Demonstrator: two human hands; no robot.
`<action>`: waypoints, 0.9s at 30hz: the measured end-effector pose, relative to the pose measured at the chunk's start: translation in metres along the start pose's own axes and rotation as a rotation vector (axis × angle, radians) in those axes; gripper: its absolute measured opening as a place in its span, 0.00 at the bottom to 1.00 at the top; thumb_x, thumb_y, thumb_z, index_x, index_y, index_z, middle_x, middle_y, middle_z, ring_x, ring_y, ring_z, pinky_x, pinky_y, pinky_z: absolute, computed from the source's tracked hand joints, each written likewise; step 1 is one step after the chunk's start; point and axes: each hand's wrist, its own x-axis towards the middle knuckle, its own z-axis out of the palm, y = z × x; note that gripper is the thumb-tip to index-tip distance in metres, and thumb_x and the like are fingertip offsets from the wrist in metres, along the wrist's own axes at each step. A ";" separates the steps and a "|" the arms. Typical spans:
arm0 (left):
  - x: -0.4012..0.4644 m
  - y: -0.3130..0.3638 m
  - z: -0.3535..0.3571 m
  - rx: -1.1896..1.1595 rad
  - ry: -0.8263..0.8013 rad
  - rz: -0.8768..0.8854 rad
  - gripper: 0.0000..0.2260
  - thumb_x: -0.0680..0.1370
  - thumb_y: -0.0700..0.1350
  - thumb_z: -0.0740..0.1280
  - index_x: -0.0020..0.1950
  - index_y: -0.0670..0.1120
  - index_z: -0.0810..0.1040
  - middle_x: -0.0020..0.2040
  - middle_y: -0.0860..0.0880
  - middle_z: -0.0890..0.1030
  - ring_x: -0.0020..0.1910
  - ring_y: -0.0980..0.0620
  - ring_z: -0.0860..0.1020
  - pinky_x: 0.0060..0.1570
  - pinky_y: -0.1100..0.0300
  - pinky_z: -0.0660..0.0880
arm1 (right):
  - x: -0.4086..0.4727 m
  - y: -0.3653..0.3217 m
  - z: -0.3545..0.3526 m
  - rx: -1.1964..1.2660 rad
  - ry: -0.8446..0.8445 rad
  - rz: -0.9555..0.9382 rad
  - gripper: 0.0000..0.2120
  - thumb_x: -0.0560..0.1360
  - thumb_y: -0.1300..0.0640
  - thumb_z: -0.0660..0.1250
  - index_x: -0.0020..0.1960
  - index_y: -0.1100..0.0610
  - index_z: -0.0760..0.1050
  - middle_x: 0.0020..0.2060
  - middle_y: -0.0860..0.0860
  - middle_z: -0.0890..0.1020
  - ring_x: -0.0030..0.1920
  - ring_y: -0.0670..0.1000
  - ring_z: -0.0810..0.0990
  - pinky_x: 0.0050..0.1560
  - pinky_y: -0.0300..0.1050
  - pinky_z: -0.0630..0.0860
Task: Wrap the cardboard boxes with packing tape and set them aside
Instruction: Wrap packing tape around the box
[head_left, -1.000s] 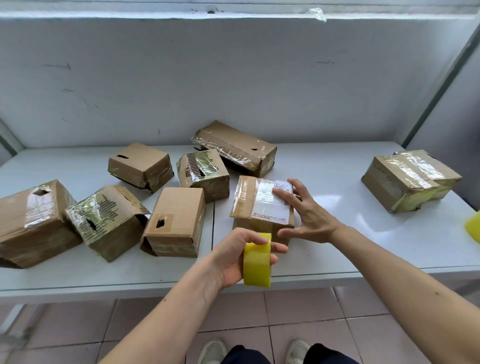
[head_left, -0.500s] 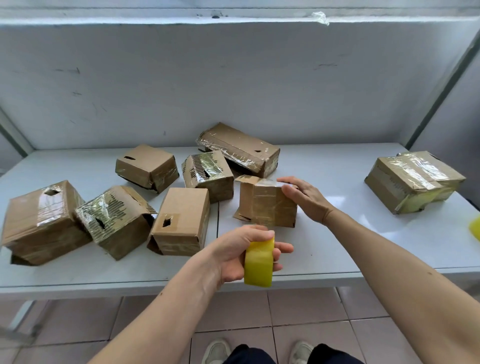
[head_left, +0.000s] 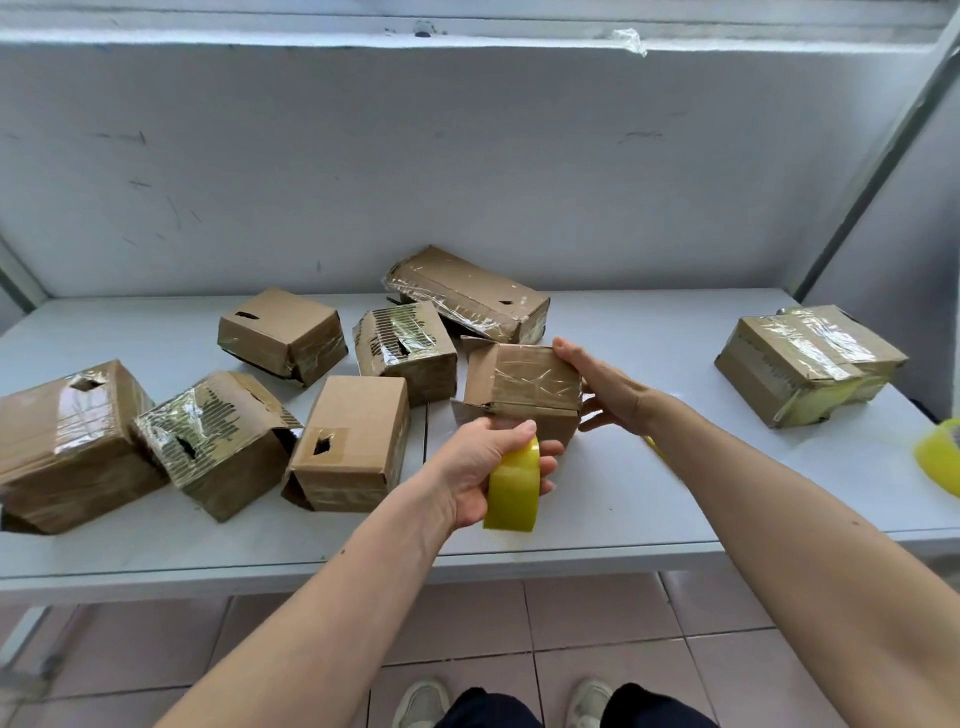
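A small box (head_left: 522, 395) is gripped at its right side by the right hand (head_left: 613, 389), tilted over the table (head_left: 649, 499). A yellow tape roll (head_left: 511, 488) is clasped in the left hand (head_left: 483, 467), just below the box. Brown cardboard, wrinkled clear tape, a loose left flap.

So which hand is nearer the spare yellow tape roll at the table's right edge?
Right. The right hand grips the small box mid-table, on the side toward the spare roll; the left hand, holding its own tape roll, sits farther left.

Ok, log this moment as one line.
left hand: holds yellow tape roll | right hand: grips small cardboard box, tilted | phase: taping
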 end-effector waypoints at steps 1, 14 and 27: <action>0.000 0.003 0.001 -0.006 0.001 0.005 0.07 0.81 0.39 0.66 0.59 0.41 0.74 0.47 0.37 0.84 0.34 0.49 0.83 0.38 0.51 0.82 | 0.001 -0.005 -0.001 -0.018 0.048 -0.035 0.27 0.73 0.30 0.61 0.55 0.51 0.81 0.50 0.50 0.82 0.50 0.53 0.80 0.51 0.49 0.75; 0.006 0.017 0.006 0.000 -0.042 0.006 0.03 0.79 0.38 0.68 0.50 0.40 0.79 0.42 0.40 0.82 0.31 0.51 0.80 0.35 0.56 0.81 | 0.016 -0.058 0.062 -0.961 0.418 -0.218 0.27 0.82 0.39 0.44 0.70 0.51 0.70 0.68 0.56 0.74 0.69 0.58 0.68 0.67 0.56 0.60; 0.018 -0.010 -0.005 -0.066 0.089 0.052 0.16 0.80 0.37 0.67 0.66 0.40 0.69 0.44 0.35 0.83 0.33 0.44 0.84 0.33 0.52 0.82 | 0.011 -0.054 0.017 -0.552 0.118 -0.396 0.23 0.76 0.32 0.59 0.62 0.47 0.72 0.63 0.50 0.66 0.69 0.53 0.62 0.72 0.51 0.60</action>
